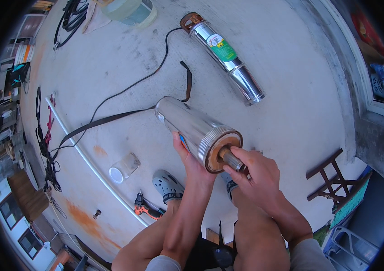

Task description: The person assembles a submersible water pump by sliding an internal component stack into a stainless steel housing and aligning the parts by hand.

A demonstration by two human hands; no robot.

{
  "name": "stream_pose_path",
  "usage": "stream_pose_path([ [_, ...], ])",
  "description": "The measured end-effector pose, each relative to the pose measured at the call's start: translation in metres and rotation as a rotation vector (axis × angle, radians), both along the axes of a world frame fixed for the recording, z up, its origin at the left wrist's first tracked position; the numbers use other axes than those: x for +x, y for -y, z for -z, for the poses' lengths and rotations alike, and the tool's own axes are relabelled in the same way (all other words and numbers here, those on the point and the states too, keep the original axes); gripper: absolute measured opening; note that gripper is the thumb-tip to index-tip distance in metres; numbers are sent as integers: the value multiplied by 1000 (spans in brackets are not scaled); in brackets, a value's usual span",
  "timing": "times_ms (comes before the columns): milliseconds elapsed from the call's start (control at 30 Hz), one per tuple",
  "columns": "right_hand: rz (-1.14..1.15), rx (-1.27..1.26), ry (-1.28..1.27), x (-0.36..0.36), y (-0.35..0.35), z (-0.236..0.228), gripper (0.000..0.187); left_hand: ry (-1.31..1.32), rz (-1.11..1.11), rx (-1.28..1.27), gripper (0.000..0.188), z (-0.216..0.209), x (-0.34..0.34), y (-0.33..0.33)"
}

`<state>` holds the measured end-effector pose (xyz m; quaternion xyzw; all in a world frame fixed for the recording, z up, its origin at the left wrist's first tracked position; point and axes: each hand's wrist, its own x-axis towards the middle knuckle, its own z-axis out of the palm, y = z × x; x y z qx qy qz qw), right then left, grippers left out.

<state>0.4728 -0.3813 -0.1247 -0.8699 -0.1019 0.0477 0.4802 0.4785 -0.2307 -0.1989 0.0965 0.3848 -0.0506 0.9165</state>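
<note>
A shiny steel submersible pump motor (189, 118) lies tilted across the middle, its threaded end toward me and a dark flat cable trailing from its far end. My left hand (195, 166) is wrapped round its underside near the threads. The threaded end has a brownish, rusty face with a metal shaft coupling (233, 161) sticking out of the centre. My right hand (260, 168) pinches that coupling between thumb and fingers; its inner side is hidden. Beyond lies a steel pump body (241, 77) with a green label and a rusty end.
On the concrete floor at the left lie a clear jar (125, 168), a long white pipe (93, 165) and an orange-black cordless drill (146, 207). A large clear container (131, 12) stands far off. A folding wooden stool (332, 178) is at the right.
</note>
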Motion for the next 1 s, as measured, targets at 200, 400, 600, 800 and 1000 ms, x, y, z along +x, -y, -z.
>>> stream_pose_path([
  [200, -189, -54, 279, 11, 3, -34, 44, -165, -38, -56, 77, -40, -28, 19],
  [400, -245, -154, 275, 3, -7, -2, 37, -254, -100, -46, 78, -25, -44, 25],
  [600, -177, -107, 322, 5, -24, -1, 35, -204, -134, -74, 79, -9, -49, 21],
  [800, -202, -139, 225, 9, -28, -7, 33, -214, -121, -118, 80, -7, -47, 15],
  [1000, -275, -149, 267, 32, -67, -9, 35, 198, -313, -387, 64, 8, -46, -21],
])
